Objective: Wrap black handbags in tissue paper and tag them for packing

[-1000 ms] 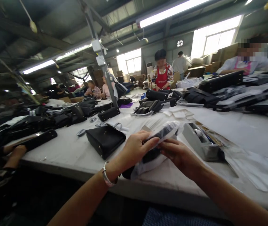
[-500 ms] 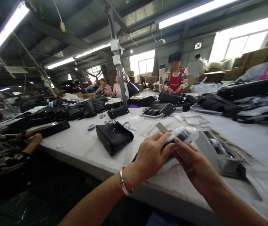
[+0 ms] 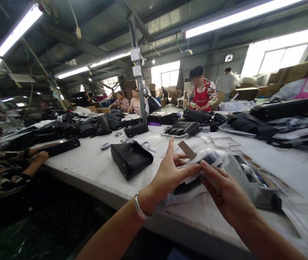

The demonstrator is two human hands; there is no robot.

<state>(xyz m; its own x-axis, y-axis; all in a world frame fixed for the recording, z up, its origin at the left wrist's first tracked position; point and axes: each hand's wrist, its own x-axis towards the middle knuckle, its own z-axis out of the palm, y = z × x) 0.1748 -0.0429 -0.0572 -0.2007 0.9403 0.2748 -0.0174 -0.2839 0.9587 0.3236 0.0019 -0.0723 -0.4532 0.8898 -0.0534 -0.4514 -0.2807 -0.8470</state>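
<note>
Near the table's front edge, my right hand (image 3: 223,186) pinches a dark bundle (image 3: 209,158) covered in clear and whitish wrap. My left hand (image 3: 171,168) is on its left side, index finger pointing up, thumb pressed along it and the other fingers curled behind. Both thumb tips almost meet. A stiff grey-brown card (image 3: 187,150) sticks up from the bundle beside my left fingers. Below my hands, pale wrapping and a dark part lie partly hidden. Left of them, a black leather handbag (image 3: 131,159) rests on the white table.
A grey tape dispenser (image 3: 247,180) stands right of my hands. White paper sheets (image 3: 220,141) lie behind it. Black bags (image 3: 183,129) are heaped along the table's far side. At left, a co-worker's hand (image 3: 42,157) touches a black bag. A metal post (image 3: 140,83) rises mid-table.
My left index finger has lifted off the bundle and now points upward, and the left hand has turned more open. My right hand keeps its pinch in about the same place.
</note>
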